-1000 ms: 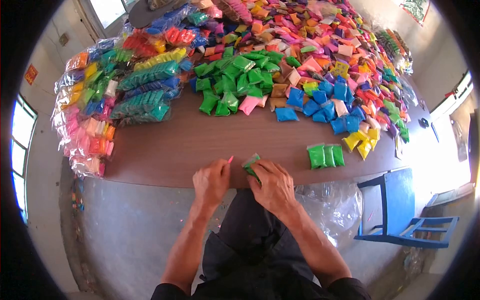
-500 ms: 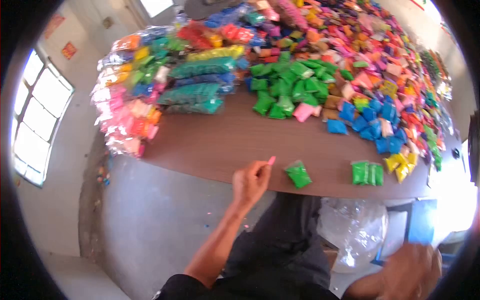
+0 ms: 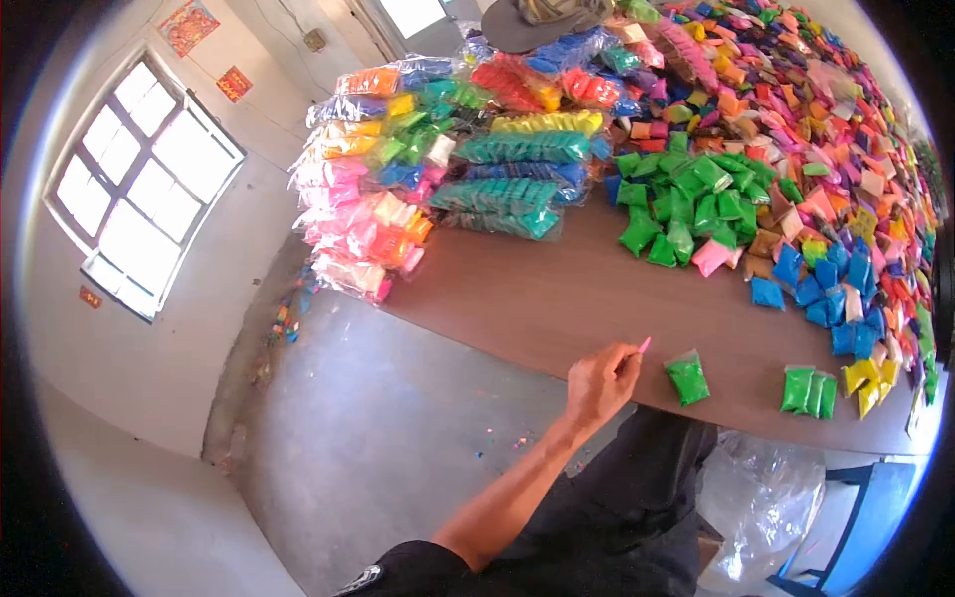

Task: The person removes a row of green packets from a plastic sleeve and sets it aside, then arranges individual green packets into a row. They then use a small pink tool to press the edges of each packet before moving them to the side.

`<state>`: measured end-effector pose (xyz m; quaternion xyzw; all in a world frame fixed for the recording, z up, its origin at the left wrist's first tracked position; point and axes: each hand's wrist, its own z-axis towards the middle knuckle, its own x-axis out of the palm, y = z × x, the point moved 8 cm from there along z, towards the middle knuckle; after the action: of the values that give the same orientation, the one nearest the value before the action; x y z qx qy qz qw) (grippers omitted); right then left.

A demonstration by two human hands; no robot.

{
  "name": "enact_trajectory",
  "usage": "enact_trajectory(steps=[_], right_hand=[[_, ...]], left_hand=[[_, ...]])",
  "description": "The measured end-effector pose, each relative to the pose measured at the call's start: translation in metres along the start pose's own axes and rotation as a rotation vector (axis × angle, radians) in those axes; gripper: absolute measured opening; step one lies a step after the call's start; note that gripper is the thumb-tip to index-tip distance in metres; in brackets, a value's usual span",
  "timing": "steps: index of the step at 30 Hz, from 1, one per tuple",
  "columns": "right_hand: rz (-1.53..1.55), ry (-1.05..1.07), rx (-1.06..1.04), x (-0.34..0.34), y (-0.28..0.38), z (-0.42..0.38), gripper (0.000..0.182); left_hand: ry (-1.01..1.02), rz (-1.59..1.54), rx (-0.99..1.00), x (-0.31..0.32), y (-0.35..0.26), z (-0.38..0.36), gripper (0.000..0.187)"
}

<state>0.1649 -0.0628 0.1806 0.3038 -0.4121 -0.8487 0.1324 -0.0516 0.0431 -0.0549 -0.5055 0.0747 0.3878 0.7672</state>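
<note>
My left hand [image 3: 603, 383] is closed over the table's front edge, a small pink piece [image 3: 645, 345] sticking out between its fingertips. Just right of it a single green packet [image 3: 687, 378] lies on the brown table [image 3: 537, 298]. Farther right, several green packets [image 3: 808, 392] lie side by side, next to a few yellow packets [image 3: 867, 383]. A heap of green packets [image 3: 696, 199] is beyond them, with a pink packet [image 3: 710, 257] at its front. My right hand is out of view.
Long clear bags of teal packets [image 3: 497, 207] and pink packets [image 3: 348, 234] lie at the left. Blue packets [image 3: 831, 284] and a large multicoloured pile [image 3: 816, 119] fill the right. A dark cap [image 3: 532, 28] sits at the back. Below the table are a clear plastic bag [image 3: 761, 497] and blue-framed furniture [image 3: 865, 527].
The view has shifted, so the table and my left hand appear farther right and slightly lower. My right hand, blurred at the lower right before, has left the view.
</note>
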Motion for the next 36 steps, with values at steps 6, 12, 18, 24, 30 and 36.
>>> enact_trajectory(steps=[6,12,18,24,30,36], right_hand=[[-0.014,0.001,-0.022,0.002,0.002,0.003,0.018],[-0.056,0.007,-0.025,0.002,-0.003,0.0,0.015],[-0.105,0.0,-0.003,-0.005,-0.006,-0.01,0.013],[-0.175,-0.053,0.026,-0.025,-0.006,-0.029,0.012],[-0.357,-0.269,0.275,-0.049,-0.068,-0.045,0.012],[-0.518,-0.238,0.184,-0.023,-0.176,-0.014,0.018]], left_hand=[[0.013,0.028,-0.007,0.001,0.001,-0.001,0.012],[0.013,0.043,-0.056,0.002,0.005,-0.003,0.014],[0.011,0.003,-0.072,0.001,0.003,-0.001,0.012],[0.064,-0.005,-0.113,-0.002,0.001,0.001,0.012],[0.22,-0.112,-0.196,-0.005,-0.011,0.004,0.015],[0.27,-0.058,-0.02,0.003,-0.04,-0.004,0.008]])
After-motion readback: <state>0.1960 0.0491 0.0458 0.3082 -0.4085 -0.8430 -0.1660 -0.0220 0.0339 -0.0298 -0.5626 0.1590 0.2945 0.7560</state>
